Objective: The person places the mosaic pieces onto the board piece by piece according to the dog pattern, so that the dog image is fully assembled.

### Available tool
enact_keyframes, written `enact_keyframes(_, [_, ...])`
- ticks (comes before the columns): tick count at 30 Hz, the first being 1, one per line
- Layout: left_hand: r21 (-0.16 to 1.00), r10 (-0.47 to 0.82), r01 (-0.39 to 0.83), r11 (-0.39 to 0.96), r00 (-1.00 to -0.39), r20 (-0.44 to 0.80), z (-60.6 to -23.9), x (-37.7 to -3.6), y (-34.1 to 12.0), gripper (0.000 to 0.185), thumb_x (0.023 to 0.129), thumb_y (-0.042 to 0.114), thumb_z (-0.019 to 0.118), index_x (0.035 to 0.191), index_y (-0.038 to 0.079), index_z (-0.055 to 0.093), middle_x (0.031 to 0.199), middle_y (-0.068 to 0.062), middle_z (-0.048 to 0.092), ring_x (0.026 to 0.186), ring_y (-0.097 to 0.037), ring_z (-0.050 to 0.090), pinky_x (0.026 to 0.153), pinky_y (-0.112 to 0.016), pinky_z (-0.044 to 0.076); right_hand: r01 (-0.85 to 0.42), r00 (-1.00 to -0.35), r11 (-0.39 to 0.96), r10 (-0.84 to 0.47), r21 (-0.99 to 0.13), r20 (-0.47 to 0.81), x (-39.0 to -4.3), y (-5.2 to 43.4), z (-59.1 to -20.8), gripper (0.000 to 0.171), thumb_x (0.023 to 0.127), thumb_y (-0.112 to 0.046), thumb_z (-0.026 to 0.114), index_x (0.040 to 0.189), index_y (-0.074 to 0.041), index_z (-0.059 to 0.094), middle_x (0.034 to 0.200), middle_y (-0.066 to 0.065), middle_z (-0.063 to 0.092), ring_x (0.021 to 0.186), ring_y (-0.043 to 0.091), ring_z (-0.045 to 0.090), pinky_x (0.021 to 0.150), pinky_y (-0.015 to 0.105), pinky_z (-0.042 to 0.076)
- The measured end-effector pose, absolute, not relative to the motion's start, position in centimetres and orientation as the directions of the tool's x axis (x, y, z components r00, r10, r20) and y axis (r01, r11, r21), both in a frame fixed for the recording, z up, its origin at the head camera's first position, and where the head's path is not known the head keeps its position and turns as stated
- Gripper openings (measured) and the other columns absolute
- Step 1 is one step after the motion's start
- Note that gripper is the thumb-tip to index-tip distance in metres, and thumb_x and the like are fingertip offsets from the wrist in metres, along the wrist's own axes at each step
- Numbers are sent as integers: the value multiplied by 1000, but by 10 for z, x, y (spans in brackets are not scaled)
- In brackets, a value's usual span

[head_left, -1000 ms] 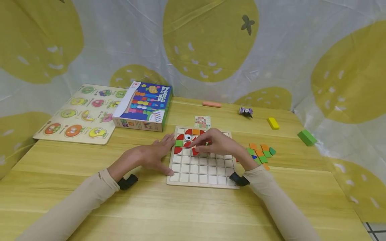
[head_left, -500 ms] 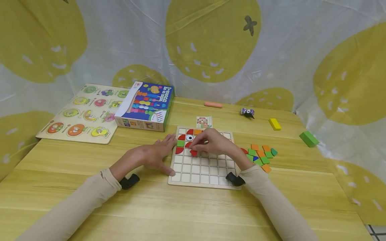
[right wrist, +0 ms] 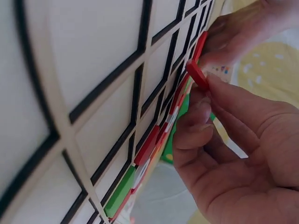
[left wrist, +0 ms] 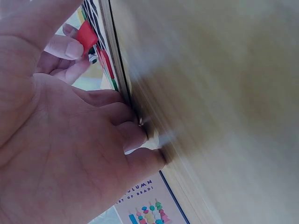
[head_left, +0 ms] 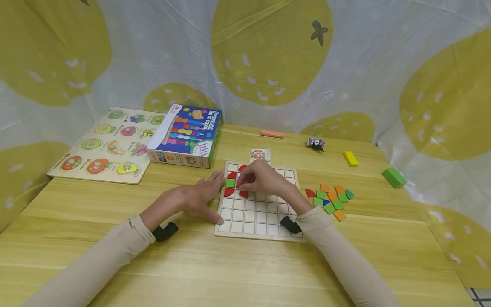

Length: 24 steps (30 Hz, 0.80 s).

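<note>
Your left hand lies flat on the table, fingers straight and relaxed, their tips pressed against the left edge of the grid board. Your right hand hovers over the board's upper left squares, thumb and fingertips pinching a red tile just above the grid, beside the red and green tiles already seated there. Right of the board lies a loose heap of tiles. Farther back sit a toy box and a fruit puzzle.
</note>
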<state>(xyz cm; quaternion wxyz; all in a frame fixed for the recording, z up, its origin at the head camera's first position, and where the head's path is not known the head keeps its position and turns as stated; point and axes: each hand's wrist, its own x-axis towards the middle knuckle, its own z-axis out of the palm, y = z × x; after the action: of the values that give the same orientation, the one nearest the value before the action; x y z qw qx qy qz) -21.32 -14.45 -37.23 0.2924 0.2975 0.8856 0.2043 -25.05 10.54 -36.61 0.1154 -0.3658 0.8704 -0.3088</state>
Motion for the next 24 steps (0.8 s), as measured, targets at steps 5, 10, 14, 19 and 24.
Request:
enact_keyframes(5, [539, 657, 420, 730, -648, -385, -373, -213, -144, 127, 90, 58, 83, 172, -1, 6, 181, -19, -9, 167, -38, -11, 132, -63, 4, -589, -712, 584, -702, -558, 18, -244, 100, -364, 5, 97, -3, 80, 92, -3, 81, 84, 0, 76, 72, 7, 63, 72, 23, 55])
enact_keyframes(10, [528, 660, 436, 729, -653, -371, -393, -223, -149, 136, 84, 69, 82, 173, 4, 4, 181, -14, -12, 167, -34, -12, 132, -64, 4, -656, -648, 536, -761, -532, 31, -238, 97, -364, 4, 93, -3, 85, 94, -4, 81, 84, 0, 72, 74, 9, 61, 70, 22, 55])
enact_keyframes(14, [510, 638, 419, 751, -660, -397, -377, -215, -143, 128, 89, 59, 83, 172, 1, 5, 181, -16, -10, 167, -35, -11, 133, -61, 5, -660, -633, 513, -773, -548, 40, -236, 102, -363, 15, 86, -5, 91, 96, -3, 81, 85, 0, 72, 73, 7, 60, 70, 26, 58])
enact_keyframes(19, [532, 651, 418, 737, -649, -393, -379, -217, -144, 129, 89, 59, 83, 172, 0, 4, 181, -19, -10, 166, -38, -12, 132, -63, 2, -631, -677, 569, -736, -527, 15, -237, 113, -363, 14, 86, -7, 92, 97, -4, 84, 86, -1, 75, 73, 5, 63, 90, 42, 60])
enact_keyframes(24, [538, 661, 426, 728, -645, -384, -386, -221, -147, 134, 86, 64, 84, 172, 1, 4, 180, -19, -11, 166, -38, -13, 131, -65, 1, -576, -697, 600, -715, -555, -50, -238, 113, -365, 8, 90, -1, 87, 98, -2, 85, 89, 0, 75, 75, 9, 65, 70, 25, 59])
